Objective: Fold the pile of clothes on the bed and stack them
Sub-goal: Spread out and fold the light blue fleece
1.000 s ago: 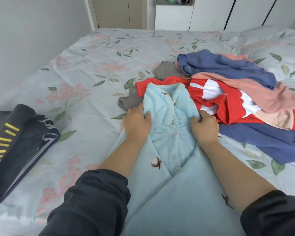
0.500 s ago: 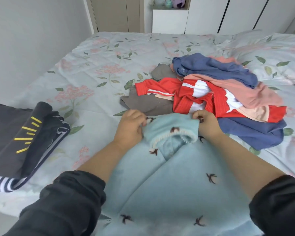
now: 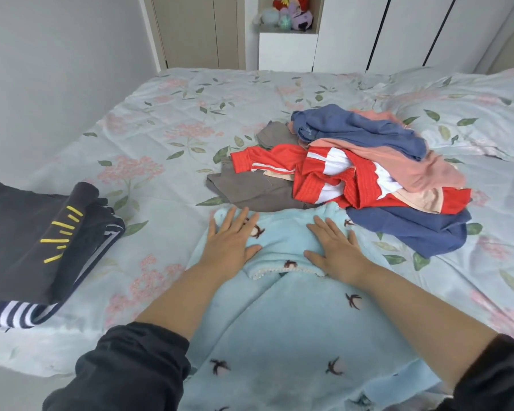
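A light blue fleece garment [image 3: 291, 327] with small dark bird prints lies spread on the bed in front of me, its collar end folded over toward me. My left hand [image 3: 230, 241] presses flat on the folded part's left side. My right hand [image 3: 334, 247] lies flat on its right side, fingers straight. Just beyond sits the unfolded pile [image 3: 353, 173]: red-and-white, pink, blue and grey clothes. A folded stack of dark clothes [image 3: 39, 244] with yellow stripes lies at the left edge of the bed.
The bed [image 3: 166, 126] has a pale floral cover; bare cover stretches to the far left. A pillow [image 3: 469, 114] lies at the right. White wardrobe doors and a shelf with plush toys [image 3: 288, 13] stand behind the bed. A grey wall runs along the left.
Both hands pulled the garment's collar end over toward me, then let go of it. They now lie flat on the fold. The view has tilted up.
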Demonstrator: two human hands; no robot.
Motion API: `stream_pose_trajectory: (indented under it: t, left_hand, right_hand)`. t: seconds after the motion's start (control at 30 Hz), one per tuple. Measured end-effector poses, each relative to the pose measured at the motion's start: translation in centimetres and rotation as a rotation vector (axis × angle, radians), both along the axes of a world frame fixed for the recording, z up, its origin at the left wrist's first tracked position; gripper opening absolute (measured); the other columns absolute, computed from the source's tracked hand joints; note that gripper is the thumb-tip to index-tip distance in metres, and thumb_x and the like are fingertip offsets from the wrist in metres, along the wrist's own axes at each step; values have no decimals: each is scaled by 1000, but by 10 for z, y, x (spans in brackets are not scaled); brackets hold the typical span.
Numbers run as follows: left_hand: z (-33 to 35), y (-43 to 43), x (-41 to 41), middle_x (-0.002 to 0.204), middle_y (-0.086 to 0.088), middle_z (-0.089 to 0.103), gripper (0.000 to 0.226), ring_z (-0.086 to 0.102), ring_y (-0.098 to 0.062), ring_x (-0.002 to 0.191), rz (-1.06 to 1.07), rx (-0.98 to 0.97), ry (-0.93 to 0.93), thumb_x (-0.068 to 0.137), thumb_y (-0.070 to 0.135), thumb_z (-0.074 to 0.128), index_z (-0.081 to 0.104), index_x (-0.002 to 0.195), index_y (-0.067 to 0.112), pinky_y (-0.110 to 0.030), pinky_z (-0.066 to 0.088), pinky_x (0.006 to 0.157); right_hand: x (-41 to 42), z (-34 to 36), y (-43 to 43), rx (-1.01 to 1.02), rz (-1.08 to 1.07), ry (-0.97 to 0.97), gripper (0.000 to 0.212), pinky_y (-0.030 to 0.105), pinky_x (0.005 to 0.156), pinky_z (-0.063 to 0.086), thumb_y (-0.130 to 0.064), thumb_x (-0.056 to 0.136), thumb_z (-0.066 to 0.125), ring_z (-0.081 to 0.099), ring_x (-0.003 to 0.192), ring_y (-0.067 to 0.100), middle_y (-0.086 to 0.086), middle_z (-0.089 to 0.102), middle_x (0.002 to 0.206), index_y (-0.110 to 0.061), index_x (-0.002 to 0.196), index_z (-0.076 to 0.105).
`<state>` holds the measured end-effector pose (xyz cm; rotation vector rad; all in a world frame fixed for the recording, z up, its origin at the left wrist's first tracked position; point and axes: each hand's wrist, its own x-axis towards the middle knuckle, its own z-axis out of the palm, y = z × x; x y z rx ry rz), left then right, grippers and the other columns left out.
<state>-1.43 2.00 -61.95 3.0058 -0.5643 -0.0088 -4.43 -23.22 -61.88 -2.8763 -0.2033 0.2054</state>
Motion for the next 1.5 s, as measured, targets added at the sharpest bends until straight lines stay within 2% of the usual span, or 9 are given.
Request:
stream_pose_trajectory:
  t: [0.2, 0.27, 0.37, 0.53, 0.63, 0.8, 0.9, 1.17, 1.5]
  left_hand:
    - [42, -10, 40, 154, -3, 28, 80, 6, -27, 147, -71, 232, 160, 80, 58, 63, 29, 143, 23, -54, 6, 113]
    - [54, -14, 51, 131, -4, 52, 71, 44, -22, 120, -115, 142, 273, 72, 50, 76, 42, 125, 18, -32, 33, 94]
    - [66, -13, 67, 112, 4, 51, 67, 47, -10, 87, -86, -9, 503, 70, 39, 82, 40, 118, 19, -23, 35, 61]
    - [73, -9, 84, 127, 1, 46, 69, 49, -20, 113, 16, 27, 616, 75, 32, 78, 41, 132, 17, -35, 44, 98]
    - [71, -15, 75, 107, -1, 53, 47, 54, -21, 94, -38, 184, 528, 73, 31, 79, 51, 107, 14, -30, 48, 80]
    - [95, -12, 51, 88, -3, 57, 25, 56, -20, 79, -87, 118, 304, 72, 19, 74, 59, 90, 14, -26, 42, 60]
    - [133, -5, 41, 87, 0, 59, 25, 58, -21, 83, -64, 82, 168, 70, 23, 73, 59, 91, 18, -29, 48, 66]
    - [231, -9, 37, 88, 2, 55, 25, 54, -20, 80, -41, 69, -76, 73, 23, 70, 52, 90, 21, -25, 38, 59]
    - [286, -27, 90, 102, -10, 64, 23, 61, -35, 93, 36, 165, -586, 84, 13, 55, 51, 106, 14, -33, 36, 65]
  right_hand:
    - [35, 40, 1, -68, 119, 73, 49, 50, 115, -1, -35, 73, 74, -4, 147, 21, 4, -4, 160, -22, 105, 40]
    - [45, 52, 4, -59, 122, 173, 64, 46, 113, 20, -28, 72, 76, 14, 141, 25, 5, 9, 157, -22, 121, 35]
    - [63, 61, 10, -177, 163, 309, 95, 41, 112, 24, -17, 75, 72, 26, 136, 27, 7, 21, 152, -20, 148, 10]
    - [87, 79, 13, -244, 164, 410, 61, 32, 94, 44, -15, 82, 67, 51, 117, 24, 6, 49, 131, -9, 136, 40]
    - [80, 80, 16, -447, 174, 388, 46, 33, 82, 44, -28, 73, 77, 54, 96, 20, 0, 55, 102, -13, 110, 57]
    - [53, 96, 15, -569, 207, 106, 18, 44, 96, 33, -26, 77, 63, 52, 104, 23, 0, 54, 97, -18, 88, 51]
    - [44, 135, 13, -483, 151, -35, 19, 29, 74, 42, -18, 80, 58, 61, 100, 26, 7, 64, 107, -14, 98, 62]
    - [39, 234, 9, -445, 8, -306, 34, 32, 70, 44, -8, 83, 53, 60, 98, 28, 7, 62, 111, -16, 116, 56]
    - [98, 288, -7, -417, -95, -720, 23, 34, 63, 36, 4, 75, 50, 58, 85, 36, 17, 61, 94, -11, 89, 40]
